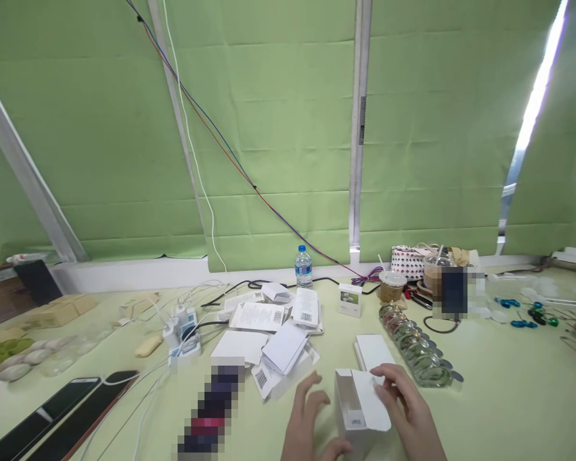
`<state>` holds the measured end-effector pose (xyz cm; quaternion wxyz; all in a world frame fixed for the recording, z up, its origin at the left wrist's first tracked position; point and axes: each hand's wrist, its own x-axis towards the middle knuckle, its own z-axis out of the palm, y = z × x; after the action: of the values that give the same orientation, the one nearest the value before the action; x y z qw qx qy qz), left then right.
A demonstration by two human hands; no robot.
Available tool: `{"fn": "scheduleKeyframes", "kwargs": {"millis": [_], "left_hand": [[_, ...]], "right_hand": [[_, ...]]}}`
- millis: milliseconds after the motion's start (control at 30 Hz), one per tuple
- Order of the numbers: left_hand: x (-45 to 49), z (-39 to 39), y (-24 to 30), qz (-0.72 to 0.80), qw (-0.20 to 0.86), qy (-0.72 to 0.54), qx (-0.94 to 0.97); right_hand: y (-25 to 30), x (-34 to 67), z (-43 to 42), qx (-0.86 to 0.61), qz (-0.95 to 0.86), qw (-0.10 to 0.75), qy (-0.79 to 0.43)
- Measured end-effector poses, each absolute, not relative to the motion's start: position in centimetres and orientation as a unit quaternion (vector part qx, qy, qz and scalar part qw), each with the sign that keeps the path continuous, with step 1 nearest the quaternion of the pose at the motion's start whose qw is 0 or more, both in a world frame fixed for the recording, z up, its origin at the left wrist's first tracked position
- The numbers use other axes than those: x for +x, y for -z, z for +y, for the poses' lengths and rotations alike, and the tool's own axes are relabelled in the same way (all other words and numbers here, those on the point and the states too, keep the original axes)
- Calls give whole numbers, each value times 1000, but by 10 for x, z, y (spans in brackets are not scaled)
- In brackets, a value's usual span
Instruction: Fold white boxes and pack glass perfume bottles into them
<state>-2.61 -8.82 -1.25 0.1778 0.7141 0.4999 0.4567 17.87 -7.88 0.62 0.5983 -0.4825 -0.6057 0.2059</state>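
Open white box [358, 406] on table [509, 400] betw. both hands, flap [375, 406] in R hand's [406, 410] pinch.
Prob. light, thin card, stiff-ish but creases easily; best held by side walls. Plain white, small printed patch [357, 422] nr close end. R fingers nearly closed, on flap edge; L hand [303, 429] spread, curved, no grip seen, can't tell if thumb touches.

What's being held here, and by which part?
The white box, apparently pinched by its flap in the right hand; the left hand is open beside it.
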Motion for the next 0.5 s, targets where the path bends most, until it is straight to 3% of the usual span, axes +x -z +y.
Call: {"fn": "scheduleKeyframes", "kwargs": {"millis": [133, 267, 500], "left_hand": [[-25, -80, -30, 458, 293, -395, 740], [-17, -73, -41, 411, 371, -320, 769], [0, -71, -15, 453, 296, -402, 739]], "right_hand": [[-16, 188, -89, -467, -665, 579, -66], [-18, 182, -92, -391, -769, 503, 49], [-4, 163, -99, -391, -778, 464, 164]]}}
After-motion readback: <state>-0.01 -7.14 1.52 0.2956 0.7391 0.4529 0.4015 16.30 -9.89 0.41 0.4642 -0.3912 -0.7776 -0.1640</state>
